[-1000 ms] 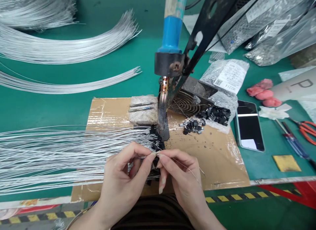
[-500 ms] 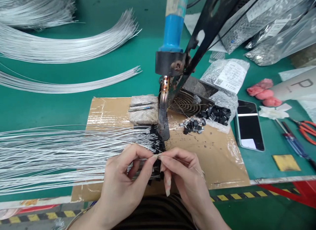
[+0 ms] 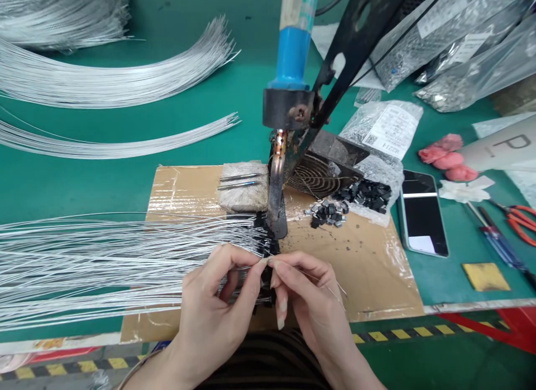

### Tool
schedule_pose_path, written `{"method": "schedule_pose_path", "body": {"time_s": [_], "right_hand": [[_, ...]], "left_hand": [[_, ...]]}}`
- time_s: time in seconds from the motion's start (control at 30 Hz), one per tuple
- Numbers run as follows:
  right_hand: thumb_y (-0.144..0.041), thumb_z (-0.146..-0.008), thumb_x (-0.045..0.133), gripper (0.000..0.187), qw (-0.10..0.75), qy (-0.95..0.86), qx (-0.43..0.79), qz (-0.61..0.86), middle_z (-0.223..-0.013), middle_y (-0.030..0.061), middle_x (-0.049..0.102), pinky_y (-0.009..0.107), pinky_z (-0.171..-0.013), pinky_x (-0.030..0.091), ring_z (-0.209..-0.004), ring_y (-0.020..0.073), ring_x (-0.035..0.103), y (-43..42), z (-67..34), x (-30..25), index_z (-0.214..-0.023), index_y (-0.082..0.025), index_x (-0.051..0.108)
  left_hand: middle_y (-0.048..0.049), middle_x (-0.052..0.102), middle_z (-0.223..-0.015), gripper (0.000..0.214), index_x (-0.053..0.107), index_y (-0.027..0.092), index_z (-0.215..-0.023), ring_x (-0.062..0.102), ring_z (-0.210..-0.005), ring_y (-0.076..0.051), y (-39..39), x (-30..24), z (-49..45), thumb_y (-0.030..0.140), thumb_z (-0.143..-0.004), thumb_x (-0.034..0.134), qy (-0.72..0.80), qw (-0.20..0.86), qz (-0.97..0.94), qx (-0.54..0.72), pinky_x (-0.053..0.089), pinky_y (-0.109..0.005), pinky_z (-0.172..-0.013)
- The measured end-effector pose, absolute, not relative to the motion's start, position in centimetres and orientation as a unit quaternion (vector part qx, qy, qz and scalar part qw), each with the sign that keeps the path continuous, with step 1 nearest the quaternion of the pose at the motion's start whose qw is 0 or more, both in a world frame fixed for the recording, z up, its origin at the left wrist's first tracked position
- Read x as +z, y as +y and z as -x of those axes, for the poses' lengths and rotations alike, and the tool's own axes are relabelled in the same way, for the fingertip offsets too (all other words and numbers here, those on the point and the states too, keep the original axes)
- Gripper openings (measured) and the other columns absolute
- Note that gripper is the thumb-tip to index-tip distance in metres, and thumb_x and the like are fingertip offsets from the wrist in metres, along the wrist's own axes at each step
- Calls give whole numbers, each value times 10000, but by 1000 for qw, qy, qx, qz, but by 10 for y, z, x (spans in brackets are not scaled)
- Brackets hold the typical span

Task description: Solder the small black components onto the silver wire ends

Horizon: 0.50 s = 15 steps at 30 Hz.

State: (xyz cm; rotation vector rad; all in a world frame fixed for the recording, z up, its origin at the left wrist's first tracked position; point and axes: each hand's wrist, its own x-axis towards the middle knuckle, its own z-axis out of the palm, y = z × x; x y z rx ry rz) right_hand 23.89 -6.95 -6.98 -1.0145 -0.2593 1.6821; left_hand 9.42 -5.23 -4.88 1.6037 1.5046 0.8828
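Over the front of a cardboard sheet [image 3: 377, 272], my two hands meet fingertip to fingertip. My left hand [image 3: 220, 303] is closed in a pinch of thumb and forefinger; what it grips is tiny and hidden. My right hand [image 3: 314, 295] pinches right beside it, and a thin wire [image 3: 341, 289] trails out past its palm. Under and behind my fingers lies a spread of pale wires [image 3: 104, 261] with black ends [image 3: 263, 242]. A blue-handled soldering iron [image 3: 293, 55] points down just beyond my fingertips, clamped in a black stand [image 3: 330, 77].
Behind the wires sits a wrapped block [image 3: 243, 194] with two metal rods. A fan [image 3: 322, 172], small black parts [image 3: 330, 212] and a plastic bag [image 3: 389, 133] lie right of the iron. Farther right are a phone [image 3: 425, 211], a yellow sponge [image 3: 486, 276] and orange-handled pliers [image 3: 521, 219].
Both hands keep the same fingertip pinch and have shifted only slightly. The wire behind my right palm shows a little more. Everything else stays in place.
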Motion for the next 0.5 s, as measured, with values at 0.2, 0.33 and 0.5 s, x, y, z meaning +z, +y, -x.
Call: {"method": "schedule_pose_path", "body": {"time_s": [0.2, 0.33, 0.5], "right_hand": [[-319, -825, 885, 119, 571, -86, 696, 427, -655, -9, 740, 135, -379, 521, -370, 45, 570, -74, -232, -71, -845, -202, 876], [-308, -848, 874, 103, 577, -86, 692, 425, -670, -10, 753, 112, -414, 526, -380, 36, 600, -76, -229, -72, -856, -205, 878], [-349, -874, 850, 133, 561, -120, 691, 439, -689, 14, 767, 154, -417, 563, -430, 75, 635, -77, -234, -71, -891, -221, 883]], "left_hand": [[35, 649, -682, 108, 685, 241, -900, 556, -533, -113, -57, -58, -93, 174, -985, 673, 567, 375, -636, 364, 420, -234, -484], [29, 692, -704, 99, 690, 245, -914, 633, -565, -122, -59, -59, -94, 176, -984, 678, 570, 387, -624, 369, 452, -223, -497], [18, 740, -732, 84, 711, 239, -890, 663, -634, -128, -59, -57, -96, 203, -963, 695, 602, 394, -591, 365, 487, -218, -572]]}}
